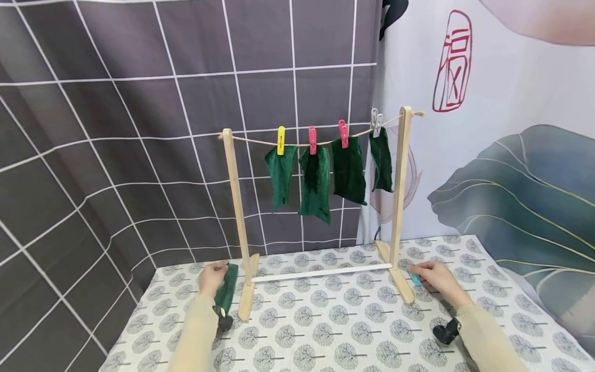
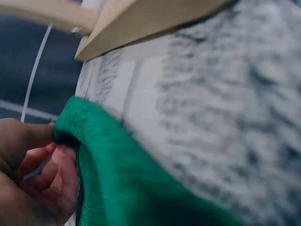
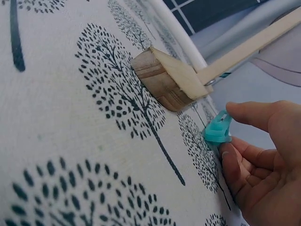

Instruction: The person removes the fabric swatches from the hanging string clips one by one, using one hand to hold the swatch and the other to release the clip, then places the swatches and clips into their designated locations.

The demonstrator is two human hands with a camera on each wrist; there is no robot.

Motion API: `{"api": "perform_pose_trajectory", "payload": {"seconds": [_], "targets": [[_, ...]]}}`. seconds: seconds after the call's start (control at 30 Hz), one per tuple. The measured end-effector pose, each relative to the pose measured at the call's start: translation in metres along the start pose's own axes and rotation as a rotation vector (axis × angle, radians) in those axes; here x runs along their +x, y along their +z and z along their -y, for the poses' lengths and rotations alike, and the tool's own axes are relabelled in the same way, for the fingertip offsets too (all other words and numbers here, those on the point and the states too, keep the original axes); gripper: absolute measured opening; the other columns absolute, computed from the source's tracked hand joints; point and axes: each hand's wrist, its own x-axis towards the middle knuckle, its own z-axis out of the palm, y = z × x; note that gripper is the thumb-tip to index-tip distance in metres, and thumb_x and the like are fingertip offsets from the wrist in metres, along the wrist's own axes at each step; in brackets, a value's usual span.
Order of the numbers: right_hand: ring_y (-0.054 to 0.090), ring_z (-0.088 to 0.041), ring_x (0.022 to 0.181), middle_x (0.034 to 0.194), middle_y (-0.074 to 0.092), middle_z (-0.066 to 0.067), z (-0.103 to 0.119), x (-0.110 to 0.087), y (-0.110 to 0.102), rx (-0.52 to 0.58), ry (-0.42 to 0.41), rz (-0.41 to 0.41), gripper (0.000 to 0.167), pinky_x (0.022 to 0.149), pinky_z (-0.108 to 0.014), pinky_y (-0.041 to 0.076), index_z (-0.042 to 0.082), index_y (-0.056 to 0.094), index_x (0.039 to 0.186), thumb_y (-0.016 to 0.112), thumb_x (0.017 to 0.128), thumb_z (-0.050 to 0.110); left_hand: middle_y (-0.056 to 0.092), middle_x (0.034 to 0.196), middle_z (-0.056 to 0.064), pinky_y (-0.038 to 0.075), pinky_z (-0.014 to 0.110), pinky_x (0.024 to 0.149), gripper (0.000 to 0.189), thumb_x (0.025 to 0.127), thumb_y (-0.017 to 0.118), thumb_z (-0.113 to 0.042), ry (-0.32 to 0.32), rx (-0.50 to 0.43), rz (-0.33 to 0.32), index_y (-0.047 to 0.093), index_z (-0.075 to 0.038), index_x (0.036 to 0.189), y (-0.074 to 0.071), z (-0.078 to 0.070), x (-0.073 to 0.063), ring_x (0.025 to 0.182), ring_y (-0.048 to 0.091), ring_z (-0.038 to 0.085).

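Beside the rack's left foot, my left hand pinches the top edge of a green cloth. In the left wrist view the cloth hangs from between thumb and fingers, its lower part out of frame. To the right of the rack, my right hand pinches a turquoise clothespin between thumb and fingers, just above the table. Several green cloths hang from the string, among them one under a yellow clothespin, two under pink clothespins and one under pale grey clothespins.
A wooden rack stands between the hands, with a left post, a right post and a white crossbar low down. The table has a tree-patterned cover. Behind are a dark gridded curtain and a printed light one.
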Motion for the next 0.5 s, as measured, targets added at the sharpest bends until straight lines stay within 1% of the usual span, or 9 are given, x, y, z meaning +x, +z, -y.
{"api": "perform_pose_trajectory", "payload": {"seconds": [0.07,0.17,0.23,0.33,0.43,0.5], "targets": [[0.059,-0.018,0.078,0.09,0.064,-0.009,0.0,0.003,0.0,0.006,0.005,0.013,0.066,0.068,-0.03,0.05,-0.016,0.054,0.129,0.067,0.096,0.04,0.071,0.095,0.024,0.053,0.046,0.078,0.03,0.098,0.058,-0.012,-0.04,-0.017,-0.003,0.066,0.014,0.111,-0.002,0.005,-0.001,0.081,0.067,0.037],[0.06,-0.018,0.081,0.097,0.065,-0.011,0.001,0.005,-0.001,0.021,0.001,0.046,0.067,0.07,-0.03,0.051,-0.016,0.054,0.13,0.069,0.095,0.039,0.071,0.087,0.02,0.051,0.048,0.082,0.031,0.097,0.057,-0.013,-0.092,-0.029,0.004,0.066,0.013,0.111,-0.005,0.012,-0.001,0.087,0.065,0.038],[0.06,-0.018,0.083,0.1,0.065,-0.012,0.001,0.006,-0.001,0.026,0.003,0.061,0.065,0.071,-0.03,0.051,-0.015,0.054,0.13,0.069,0.095,0.036,0.071,0.087,0.02,0.05,0.052,0.085,0.032,0.098,0.057,-0.014,-0.099,-0.024,0.028,0.066,0.013,0.112,-0.006,0.014,-0.001,0.091,0.064,0.041],[0.06,-0.018,0.083,0.101,0.065,-0.015,0.001,0.006,-0.002,0.01,-0.006,0.052,0.061,0.072,-0.03,0.05,-0.015,0.054,0.13,0.069,0.095,0.032,0.071,0.091,0.021,0.048,0.054,0.088,0.034,0.099,0.057,-0.018,-0.096,-0.017,0.058,0.065,0.012,0.114,-0.006,0.014,0.002,0.095,0.062,0.043],[0.059,-0.018,0.084,0.103,0.065,-0.017,0.0,0.003,-0.002,0.006,-0.007,0.04,0.057,0.072,-0.029,0.05,-0.016,0.054,0.13,0.069,0.095,0.027,0.07,0.095,0.023,0.048,0.054,0.089,0.035,0.1,0.057,-0.019,-0.092,-0.014,0.066,0.066,0.011,0.115,-0.005,0.01,0.005,0.097,0.062,0.044],[0.058,-0.017,0.086,0.105,0.065,-0.017,-0.001,0.001,-0.001,0.013,-0.004,0.035,0.056,0.073,-0.028,0.049,-0.015,0.053,0.13,0.068,0.095,0.026,0.07,0.098,0.025,0.048,0.055,0.089,0.035,0.1,0.057,-0.019,-0.086,-0.022,0.07,0.065,0.012,0.115,-0.004,0.008,0.004,0.098,0.062,0.044]]}}
